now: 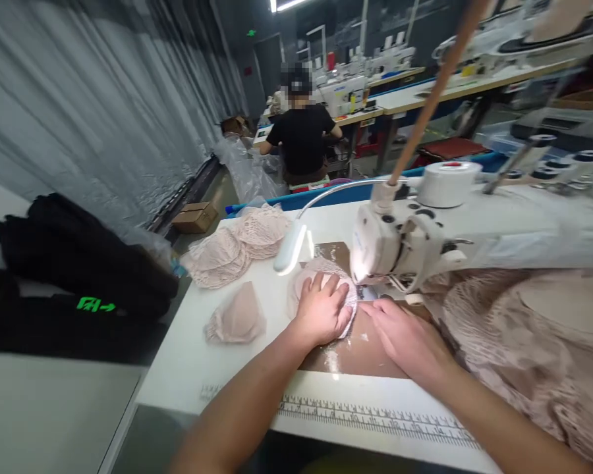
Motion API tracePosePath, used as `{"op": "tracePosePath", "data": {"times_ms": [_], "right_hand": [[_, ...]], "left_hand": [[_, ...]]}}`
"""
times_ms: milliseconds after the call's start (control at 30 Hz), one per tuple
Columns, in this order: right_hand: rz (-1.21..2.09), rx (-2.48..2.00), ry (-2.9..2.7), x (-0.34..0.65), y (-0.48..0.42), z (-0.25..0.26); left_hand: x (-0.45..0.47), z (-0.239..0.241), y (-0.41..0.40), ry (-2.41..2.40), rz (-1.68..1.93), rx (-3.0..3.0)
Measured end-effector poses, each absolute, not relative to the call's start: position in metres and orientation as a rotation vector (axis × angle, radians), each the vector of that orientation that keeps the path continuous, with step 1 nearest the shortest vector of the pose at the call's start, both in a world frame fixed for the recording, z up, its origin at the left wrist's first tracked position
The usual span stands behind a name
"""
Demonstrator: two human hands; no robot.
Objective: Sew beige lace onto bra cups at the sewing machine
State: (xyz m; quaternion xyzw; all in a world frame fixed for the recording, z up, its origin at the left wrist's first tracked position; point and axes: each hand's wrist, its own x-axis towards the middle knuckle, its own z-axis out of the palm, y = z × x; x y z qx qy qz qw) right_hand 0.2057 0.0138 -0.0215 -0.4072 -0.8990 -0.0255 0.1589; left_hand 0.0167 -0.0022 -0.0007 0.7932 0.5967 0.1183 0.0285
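Note:
A beige lace bra cup (320, 271) lies by the needle of a white sewing machine (375, 240). My left hand (325, 309) rests over the cup, fingers spread across its dome and thumb near its right edge. Just right of the needle area, my right hand (405, 332) lies low on the brown machine plate (343, 359). Its index finger stretches toward the cup's edge; the lower fingers are partly hidden. Left of my hands sits a single smooth beige cup (238, 315). Behind it are stacked lace cups (220, 257).
A lamp (290, 249) on a bent arm hangs above the cup. Beige lace pieces (528, 329) heap up on the right. A printed ruler (375, 418) runs along the front edge. Farther off, a person (304, 138) in black sits at another machine table.

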Motion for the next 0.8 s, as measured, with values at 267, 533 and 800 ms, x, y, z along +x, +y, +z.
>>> {"op": "tracePosePath", "data": {"times_ms": [267,533,800], "right_hand": [[-0.037,-1.06,-2.545,0.21,0.017,-0.028],[0.424,-1.047,-2.467,0.217,0.017,-0.018],[1.794,-0.824,-1.987,0.208,-0.024,0.015]], "left_hand": [[-0.034,0.025,-0.062,2.009,0.472,2.141],[-0.147,0.011,-0.13,2.397,1.123,1.341],[-0.086,0.032,-0.17,1.304,1.551,0.921]]}}
